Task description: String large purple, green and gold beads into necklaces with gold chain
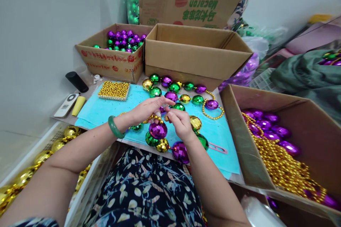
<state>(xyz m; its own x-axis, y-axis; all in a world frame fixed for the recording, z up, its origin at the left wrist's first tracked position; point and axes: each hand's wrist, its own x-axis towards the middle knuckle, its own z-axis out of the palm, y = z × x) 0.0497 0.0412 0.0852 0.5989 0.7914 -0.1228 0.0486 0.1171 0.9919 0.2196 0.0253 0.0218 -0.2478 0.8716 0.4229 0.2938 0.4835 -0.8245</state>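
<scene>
Over a turquoise cloth (223,138), my left hand (149,108) is closed around a strand of small gold beads (151,118), its index finger stretched out. My right hand (180,122) is pinched beside it, fingertips together on something small that the fingers mostly hide. Just under both hands lies a string of large faceted beads, with a purple bead (158,131), a green bead (151,139) and a gold bead (162,145). More of the large green, purple and gold beads curve across the cloth behind, ending near a loop of small gold beads (213,117).
A tray of small gold beads (114,90) sits at left. Behind stand a box of purple and green balls (106,60) and a wide carton (191,58). At right, a box (250,95) holds gold bead strands. A crate (34,145) of gold balls is at lower left.
</scene>
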